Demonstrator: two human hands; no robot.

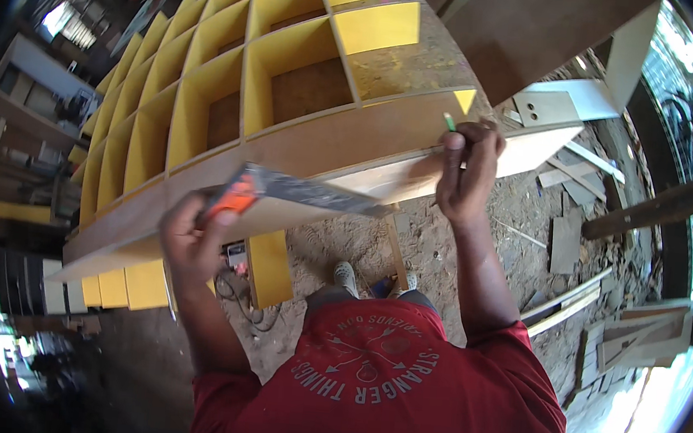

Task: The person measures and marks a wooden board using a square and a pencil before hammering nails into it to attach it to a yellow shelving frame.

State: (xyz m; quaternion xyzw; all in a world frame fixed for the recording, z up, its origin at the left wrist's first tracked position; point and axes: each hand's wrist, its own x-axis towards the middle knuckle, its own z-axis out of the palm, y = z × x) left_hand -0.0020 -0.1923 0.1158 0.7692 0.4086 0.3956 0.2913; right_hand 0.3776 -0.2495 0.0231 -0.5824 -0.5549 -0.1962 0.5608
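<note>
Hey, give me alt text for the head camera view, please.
A left hand holds an orange-handled tool with a grey blade, and a right hand holds a slim green stick, beside a large wooden grid with yellow-faced compartments. Wood pieces lie on the dusty floor.

blurry left hand (190, 234) and orange-handled tool (303, 191)

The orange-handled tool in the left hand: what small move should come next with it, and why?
I'd probably steady the orange-handled tool against the front board of the yellow grid: the left hand holds it beside that board, and the right hand pinches a slim green stick, perhaps a pencil, near the board's right end. Whether the tool touches the board is unclear.
</note>
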